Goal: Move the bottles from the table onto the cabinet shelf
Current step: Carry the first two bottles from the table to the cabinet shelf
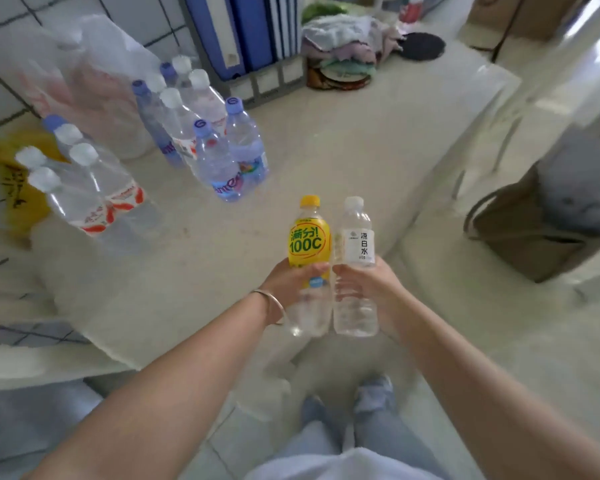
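Nearest the camera: both forearms reach forward over the floor, feet visible below. Left hand (293, 277) is wrapped round the lower body of the yellow-label bottle (309, 244), fingers curled across the front just under the label. Right hand (364, 282) grips the white-label water bottle (355, 244) the same way, at mid-body. Both bottles are upright, long axes vertical and roughly parallel, caps up, shoulders just beside each other and possibly touching, can't tell for sure. Bases hang free below the hands, at or just off the near edge of the table (326, 150); they look lifted rather than resting on it, judging by the floor showing beneath. So each hand already has its load, and neither is nearer than the other. Key relation for the next move: the cabinet shelf isn't in view, so I can't tell which way the carry goes; expect a turn away from the table with the bottles kept vertical. Further out on the table, to the left: a cluster of blue-cap bottles (232, 147), then white-cap bottles with red labels (94, 192) at the left edge, all standing upright, well apart from both hands. Those are the remaining loads, so I'd judge the task is far from done. Beyond them, blue binders (239, 32) in a rack and a pile of cloths (343, 43) at the back.
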